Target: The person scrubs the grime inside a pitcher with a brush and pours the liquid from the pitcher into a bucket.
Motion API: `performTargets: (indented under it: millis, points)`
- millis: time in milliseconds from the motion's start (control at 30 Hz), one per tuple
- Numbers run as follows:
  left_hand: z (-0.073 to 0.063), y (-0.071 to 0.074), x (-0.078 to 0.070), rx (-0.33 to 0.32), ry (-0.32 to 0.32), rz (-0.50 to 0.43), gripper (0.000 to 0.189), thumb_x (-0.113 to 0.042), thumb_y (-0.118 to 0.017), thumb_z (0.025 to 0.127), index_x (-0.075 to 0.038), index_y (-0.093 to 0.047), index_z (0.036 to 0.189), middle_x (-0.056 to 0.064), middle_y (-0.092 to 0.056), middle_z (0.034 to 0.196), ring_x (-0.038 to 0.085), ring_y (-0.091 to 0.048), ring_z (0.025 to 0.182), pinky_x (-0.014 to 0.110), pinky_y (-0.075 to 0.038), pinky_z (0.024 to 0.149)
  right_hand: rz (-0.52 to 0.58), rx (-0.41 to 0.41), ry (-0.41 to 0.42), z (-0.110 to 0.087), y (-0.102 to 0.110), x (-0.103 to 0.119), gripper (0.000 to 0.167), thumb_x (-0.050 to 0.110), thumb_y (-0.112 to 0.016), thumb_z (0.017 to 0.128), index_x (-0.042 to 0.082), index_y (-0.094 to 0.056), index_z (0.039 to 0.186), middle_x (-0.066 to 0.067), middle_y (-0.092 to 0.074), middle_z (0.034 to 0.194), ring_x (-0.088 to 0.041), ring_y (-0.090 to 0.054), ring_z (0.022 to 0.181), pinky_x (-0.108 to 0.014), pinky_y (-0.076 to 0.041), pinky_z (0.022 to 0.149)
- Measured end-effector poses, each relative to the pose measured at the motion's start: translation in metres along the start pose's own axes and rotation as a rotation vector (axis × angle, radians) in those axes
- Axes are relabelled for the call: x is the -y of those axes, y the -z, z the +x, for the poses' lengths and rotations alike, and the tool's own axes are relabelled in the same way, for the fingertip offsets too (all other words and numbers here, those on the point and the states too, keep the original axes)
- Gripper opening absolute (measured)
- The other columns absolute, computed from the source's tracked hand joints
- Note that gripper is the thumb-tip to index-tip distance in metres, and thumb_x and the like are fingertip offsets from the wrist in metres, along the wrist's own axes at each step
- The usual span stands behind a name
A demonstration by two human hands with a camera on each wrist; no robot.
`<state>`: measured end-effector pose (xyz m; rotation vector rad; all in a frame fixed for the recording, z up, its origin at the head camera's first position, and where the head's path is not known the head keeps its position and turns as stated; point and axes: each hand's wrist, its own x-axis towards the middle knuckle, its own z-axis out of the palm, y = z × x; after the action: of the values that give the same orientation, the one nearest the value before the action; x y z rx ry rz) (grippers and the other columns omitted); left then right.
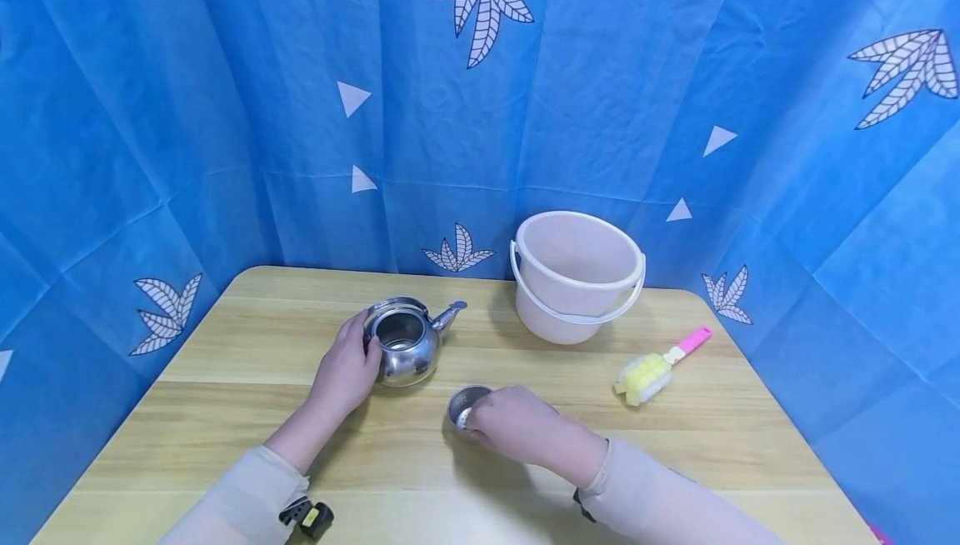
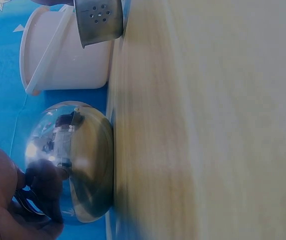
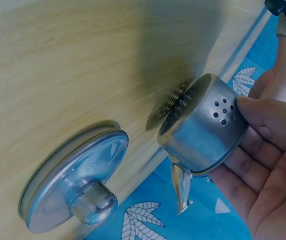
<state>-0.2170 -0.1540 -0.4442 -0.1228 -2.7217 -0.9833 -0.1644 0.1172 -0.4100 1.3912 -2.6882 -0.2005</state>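
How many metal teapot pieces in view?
3: teapot body held by the left hand, strainer in the right hand, lid on the table, hidden in the head view.

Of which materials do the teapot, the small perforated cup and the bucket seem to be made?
Teapot: polished metal, probably stainless steel; its body shows mirror-like reflections.
Perforated cup: also metal, perhaps steel, with a duller grey sheen.
Bucket: probably plastic; its whitish wall looks smooth, with only soft shine.
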Motion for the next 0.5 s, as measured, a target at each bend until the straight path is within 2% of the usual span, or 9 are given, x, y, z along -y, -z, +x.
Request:
performTargets:
  millis: [200,500]
  points:
    - [0.0,0.0002,-0.0006,-0.005,-0.001,0.004,0.057,-0.021,-0.041,0.105,0.011,-0.03,0.15,0.032,-0.035,0.151,0.049,-0.042,0.135,0.059,-0.037,0.111,-0.011,0.022,0.003,-0.0018,-0.001,0.0,0.02,0.023,-0.072,0.09,0.027,-0.067,0.071,0.014,-0.06,0.067,-0.002,-0.055,0.06,-0.022,-0.05,0.054]
    - [0.0008,-0.0004,-0.0004,-0.002,0.003,0.005,0.057,-0.021,-0.041,0.105,0.011,-0.03,0.151,0.032,-0.035,0.152,0.049,-0.041,0.135,0.059,-0.036,0.111,-0.007,0.051,-0.013,-0.0043,-0.0024,0.0003,0.02,0.024,-0.072,0.09,0.027,-0.065,0.072,0.013,-0.059,0.067,-0.004,-0.054,0.06,-0.023,-0.049,0.053]
